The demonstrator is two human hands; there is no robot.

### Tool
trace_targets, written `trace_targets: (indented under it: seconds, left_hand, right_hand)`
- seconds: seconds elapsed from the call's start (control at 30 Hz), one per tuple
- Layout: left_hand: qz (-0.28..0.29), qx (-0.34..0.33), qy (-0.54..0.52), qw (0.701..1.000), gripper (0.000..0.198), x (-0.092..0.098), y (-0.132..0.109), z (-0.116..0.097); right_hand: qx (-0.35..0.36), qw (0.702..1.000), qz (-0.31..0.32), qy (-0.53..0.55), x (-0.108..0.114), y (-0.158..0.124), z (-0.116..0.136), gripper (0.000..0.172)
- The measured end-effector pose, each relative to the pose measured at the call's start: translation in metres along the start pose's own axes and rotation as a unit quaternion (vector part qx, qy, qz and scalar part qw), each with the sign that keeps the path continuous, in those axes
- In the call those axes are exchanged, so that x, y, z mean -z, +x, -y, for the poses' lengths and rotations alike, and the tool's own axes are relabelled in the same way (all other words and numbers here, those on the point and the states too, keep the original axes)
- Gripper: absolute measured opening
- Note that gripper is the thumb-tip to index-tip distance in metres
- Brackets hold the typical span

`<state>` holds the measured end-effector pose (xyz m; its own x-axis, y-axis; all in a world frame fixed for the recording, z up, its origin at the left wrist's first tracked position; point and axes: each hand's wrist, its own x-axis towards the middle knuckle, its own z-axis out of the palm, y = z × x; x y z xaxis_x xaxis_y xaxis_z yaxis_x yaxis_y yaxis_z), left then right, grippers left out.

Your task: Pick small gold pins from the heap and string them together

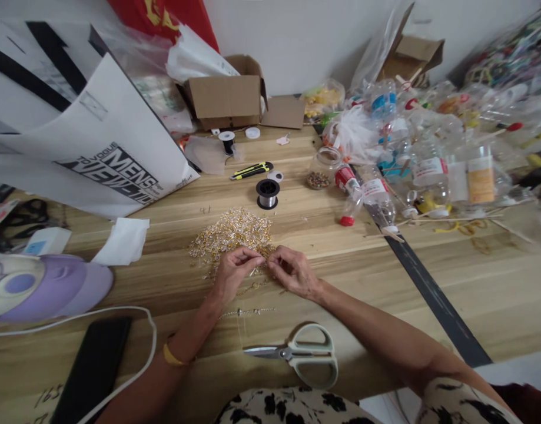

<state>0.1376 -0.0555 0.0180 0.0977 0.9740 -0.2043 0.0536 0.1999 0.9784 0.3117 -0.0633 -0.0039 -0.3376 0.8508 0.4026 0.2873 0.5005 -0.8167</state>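
Pinches with left hand (232,274) and right hand (292,272), fingertips almost meeting, at the near edge of the gold beads (232,232) heaped mid-tabletop (341,259). Clenches each grip on something too small to make out, probably a bead or fine wire. Judging by looks: light, hard, slick, quick to roll or scatter; best taken one at a time between the tips of thumb and forefinger, never scooped. Counts: beads far too many to number; one beaded strand (248,311) just nearer than the hands; one pair of scissors (303,353) nearer again; one spool of silver wire (267,193) beyond the heap; one utility knife (251,170) behind that; one phone (93,368) at left.
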Motion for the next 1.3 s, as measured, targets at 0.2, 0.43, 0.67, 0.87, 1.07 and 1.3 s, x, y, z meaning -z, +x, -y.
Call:
trace_targets:
  seconds: [0.2,0.43,0.67,0.87,1.07,1.3]
  left_hand:
    - [0.001,-0.004,0.008,1.0,0.013,0.0006,0.0006,0.0029]
    - [0.003,-0.015,0.021,1.0,0.014,0.0002,0.0008,0.0036]
    - [0.003,-0.024,0.027,0.999,0.013,-0.0004,-0.0003,0.0003]
    - [0.007,-0.025,0.03,0.999,0.013,0.0,-0.001,-0.0005]
    - [0.006,-0.026,0.026,0.999,0.014,-0.0004,-0.0002,0.0014]
    - [0.005,-0.023,0.031,0.999,0.012,-0.0001,-0.0014,-0.0015]
  right_hand:
    - [-0.005,1.0,0.012,0.006,0.001,0.0006,0.0008,0.011]
    - [-0.009,1.0,0.014,0.003,0.0011,0.0007,-0.0004,0.011]
    - [-0.012,1.0,0.01,0.007,0.001,0.0014,0.0008,0.011]
    - [-0.015,1.0,0.008,0.017,0.0017,0.0017,0.0019,0.01]
    - [-0.013,1.0,0.006,0.015,0.0012,0.0018,0.0013,0.01]
    - [-0.011,1.0,0.01,0.008,0.0011,0.0012,-0.0002,0.01]
